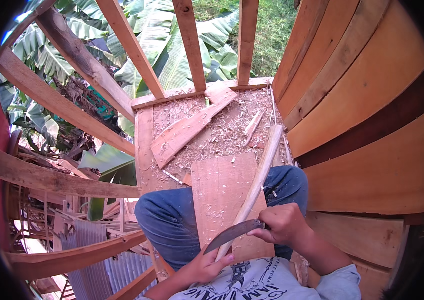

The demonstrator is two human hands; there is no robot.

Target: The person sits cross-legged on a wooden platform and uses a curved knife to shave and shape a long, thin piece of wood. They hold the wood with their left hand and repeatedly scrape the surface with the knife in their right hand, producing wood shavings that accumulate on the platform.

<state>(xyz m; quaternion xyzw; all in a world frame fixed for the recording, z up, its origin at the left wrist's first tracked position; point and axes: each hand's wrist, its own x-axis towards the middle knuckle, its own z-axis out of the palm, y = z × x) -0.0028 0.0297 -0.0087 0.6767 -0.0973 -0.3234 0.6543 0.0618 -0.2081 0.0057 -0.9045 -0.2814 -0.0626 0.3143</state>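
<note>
A long, pale, slightly curved wooden stick (262, 172) slants from my lap up and away to the right. My left hand (206, 266) is closed around its near end, close to my shirt. In my right hand (283, 223) is a knife (234, 233), its handle hidden in the fist. The knife's dark curved blade lies across the stick, pointing left, with its tip close to my left hand. Under the stick a flat wooden board (218, 187) rests over my lap, between my knees, with a few shavings on it.
Shavings cover the plank floor (232, 130) ahead, where a larger cut board (184, 132) and a small wood scrap (253, 127) lie. Upright slats (189, 42) stand at the front and left. A plank wall (362, 100) rises close on my right. Banana leaves (167, 55) show beyond the slats.
</note>
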